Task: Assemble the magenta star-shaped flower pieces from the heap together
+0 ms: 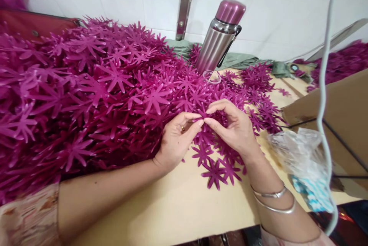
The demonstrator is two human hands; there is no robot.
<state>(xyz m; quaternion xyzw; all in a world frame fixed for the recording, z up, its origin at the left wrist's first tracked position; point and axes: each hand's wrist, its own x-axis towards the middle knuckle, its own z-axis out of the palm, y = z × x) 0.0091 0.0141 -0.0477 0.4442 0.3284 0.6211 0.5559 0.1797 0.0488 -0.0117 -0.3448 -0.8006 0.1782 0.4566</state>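
Note:
My left hand [179, 135] and my right hand [234, 127] meet near the middle of the view, thumbs and forefingers pinched together. Between their fingertips is a small magenta flower piece [203, 113] with narrow petals, partly covered by the fingers. Both hands are closed on it. Just below them, several loose magenta flower pieces [214, 174] lie on the pale tabletop [172, 207]. A large heap of the same flower pieces [100, 85] rises to the left of and behind my left hand.
Behind the hands a steel flask [215, 41] with a purple lid leans to the right. At right are a cardboard box [333, 112], a crumpled clear plastic bag [299, 150] and a hanging white cable [323, 85]. A tiled wall [258, 4] closes off the back.

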